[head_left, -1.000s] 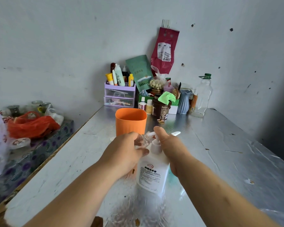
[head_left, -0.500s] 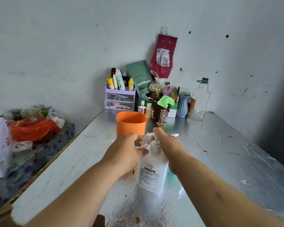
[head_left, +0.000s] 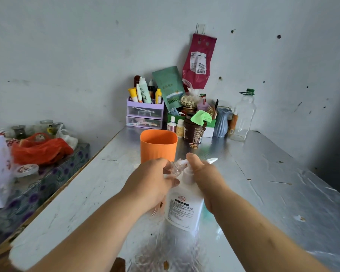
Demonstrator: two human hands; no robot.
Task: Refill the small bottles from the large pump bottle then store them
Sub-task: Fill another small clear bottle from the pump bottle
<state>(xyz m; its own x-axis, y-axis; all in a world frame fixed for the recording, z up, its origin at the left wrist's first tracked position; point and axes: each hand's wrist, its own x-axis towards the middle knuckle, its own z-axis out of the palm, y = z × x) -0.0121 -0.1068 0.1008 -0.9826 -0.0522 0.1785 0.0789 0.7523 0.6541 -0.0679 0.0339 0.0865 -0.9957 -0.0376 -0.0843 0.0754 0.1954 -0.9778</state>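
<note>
A large white pump bottle (head_left: 183, 207) with a printed label stands on the metal-covered table (head_left: 263, 183). My right hand (head_left: 206, 179) wraps its neck, thumb on top of the pump head. My left hand (head_left: 149, 183) grips a small clear bottle (head_left: 174, 167) and holds it up against the pump nozzle. Most of the small bottle is hidden by my fingers. Just behind my hands stands an orange cup (head_left: 158, 145).
At the back corner are a purple drawer organiser (head_left: 144, 114) with tubes, small bottles (head_left: 175, 126), a brown tub (head_left: 193, 132), a blue vase (head_left: 221, 122) and a clear plastic bottle (head_left: 243, 116). A lower side table to the left holds an orange bag (head_left: 39, 150) and jars.
The view has shifted slightly; both hands stay on the pump bottle and the small bottle, with the right thumb still on the pump head.
</note>
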